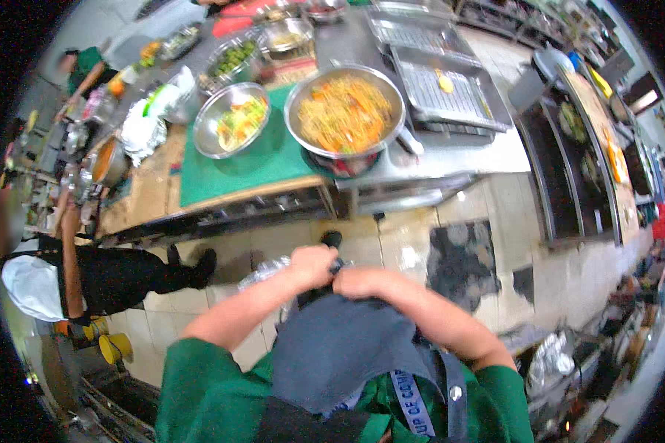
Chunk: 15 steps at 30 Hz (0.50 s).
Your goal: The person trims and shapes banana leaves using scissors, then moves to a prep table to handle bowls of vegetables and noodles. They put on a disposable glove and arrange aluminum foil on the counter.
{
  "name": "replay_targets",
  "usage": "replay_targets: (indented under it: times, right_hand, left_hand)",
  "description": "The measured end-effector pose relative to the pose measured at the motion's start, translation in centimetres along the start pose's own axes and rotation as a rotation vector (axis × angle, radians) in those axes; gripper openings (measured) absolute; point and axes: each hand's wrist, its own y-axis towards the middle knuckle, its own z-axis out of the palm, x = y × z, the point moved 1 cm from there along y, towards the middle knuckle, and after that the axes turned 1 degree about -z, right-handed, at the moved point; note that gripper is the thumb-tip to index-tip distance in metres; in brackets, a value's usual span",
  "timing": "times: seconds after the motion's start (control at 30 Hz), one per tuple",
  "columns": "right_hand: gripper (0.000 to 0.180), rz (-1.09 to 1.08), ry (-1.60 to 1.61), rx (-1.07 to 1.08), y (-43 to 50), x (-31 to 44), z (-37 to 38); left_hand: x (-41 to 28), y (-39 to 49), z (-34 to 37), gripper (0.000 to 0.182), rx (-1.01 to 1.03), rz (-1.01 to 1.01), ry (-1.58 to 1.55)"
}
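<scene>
My left hand and my right hand are close together at waist height, in front of the dark apron. A small dark item lies between them; which hand grips it, if either, is unclear. The fingers of both hands are curled and partly hidden. Beyond them, on the counter, a steel pan holds noodles with vegetables. Left of it, a steel bowl of chopped vegetables rests on a green mat.
Steel trays lie on the counter at the right. A co-worker in a white cap stands at the left, near a pot of orange food. Yellow buckets stand on the floor. A wheeled-looking rack is at the right.
</scene>
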Motion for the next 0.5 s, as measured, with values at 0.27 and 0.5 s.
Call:
replay_targets:
  times: [0.27,0.5]
  right_hand:
    - [0.074,0.156,-0.195,-0.133,0.3,0.7,-1.8]
    - [0.049,-0.18,-0.227,-0.284,0.9,1.0,-2.1]
  left_hand:
    - [1.2,-2.4,-2.1,0.038,-0.243,-0.054,-0.173]
    - [4.0,-1.3,0.0,0.037,-0.081,-0.053,-0.227]
